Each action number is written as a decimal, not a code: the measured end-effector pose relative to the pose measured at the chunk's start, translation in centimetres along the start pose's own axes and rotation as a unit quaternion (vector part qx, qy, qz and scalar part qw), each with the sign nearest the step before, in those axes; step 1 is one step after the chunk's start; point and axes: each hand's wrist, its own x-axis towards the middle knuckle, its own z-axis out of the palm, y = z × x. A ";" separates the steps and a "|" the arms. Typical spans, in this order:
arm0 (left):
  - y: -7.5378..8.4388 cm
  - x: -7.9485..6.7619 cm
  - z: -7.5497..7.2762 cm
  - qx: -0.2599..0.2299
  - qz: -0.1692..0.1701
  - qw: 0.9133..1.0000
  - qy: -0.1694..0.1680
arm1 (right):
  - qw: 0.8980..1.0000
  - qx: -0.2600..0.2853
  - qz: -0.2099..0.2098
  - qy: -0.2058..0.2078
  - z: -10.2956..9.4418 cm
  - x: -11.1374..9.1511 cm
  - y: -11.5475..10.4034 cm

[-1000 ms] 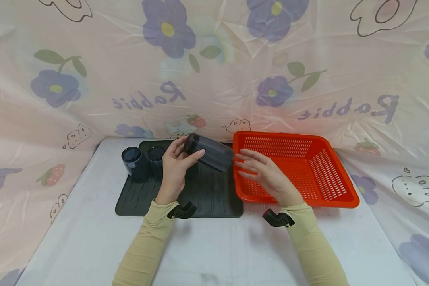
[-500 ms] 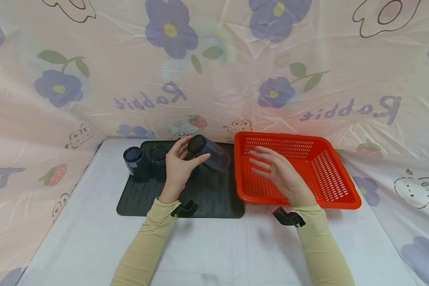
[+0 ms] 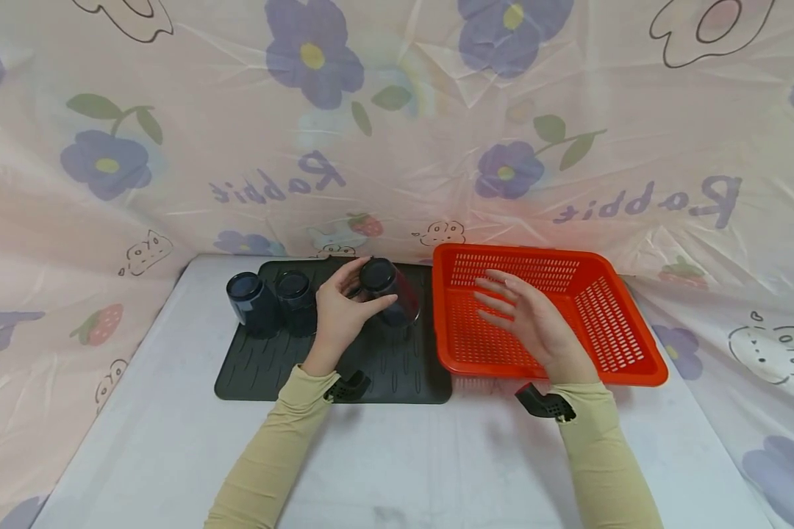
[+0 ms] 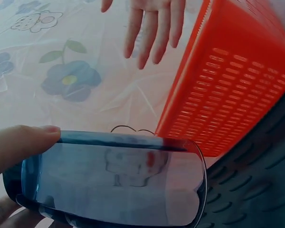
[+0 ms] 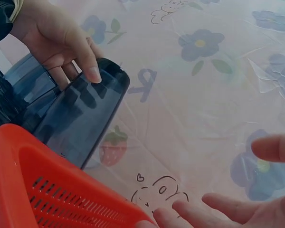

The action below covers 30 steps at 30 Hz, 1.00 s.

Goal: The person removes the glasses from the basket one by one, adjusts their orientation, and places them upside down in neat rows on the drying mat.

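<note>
My left hand [image 3: 344, 312] pinches a dark tinted drinking glass [image 3: 397, 294] near its base, thumb on one side and fingers on the other. Base up and slightly tilted, the glass hangs over the right half of a dark grey ridged mat [image 3: 397, 378]. In the left wrist view the see-through glass [image 4: 118, 180] points its open end toward the mat. My right hand [image 3: 532, 319] hovers above a red basket [image 3: 549, 375], fingers spread and holding nothing. The right wrist view has the held glass [image 5: 85, 109] beyond the basket's rim.
Two similar dark glasses stand upside down on the mat's left side, an outer glass [image 3: 254, 305] and an inner glass [image 3: 298, 305]. The basket sits right of the mat on a white-covered table [image 3: 423, 463]. A patterned curtain [image 3: 397, 147] hangs close behind.
The held glass has swung from nearly sideways to more upright, its open end lowering toward the mat. My left hand shifted slightly right. My right hand drew away from the glass, rightward over the basket.
</note>
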 end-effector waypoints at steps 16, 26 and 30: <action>-2.7 -0.4 2.0 0.094 0.000 0.995 -0.016 | 1.000 0.023 -0.012 0.000 -0.9 -0.4 0.2; -3.6 -0.9 3.0 0.090 0.013 0.995 -0.037 | 1.000 0.027 -0.010 0.006 -1.1 -0.4 0.3; -3.9 -0.9 3.2 0.088 0.012 0.995 -0.036 | 1.000 0.025 -0.011 0.004 -1.2 -0.4 0.3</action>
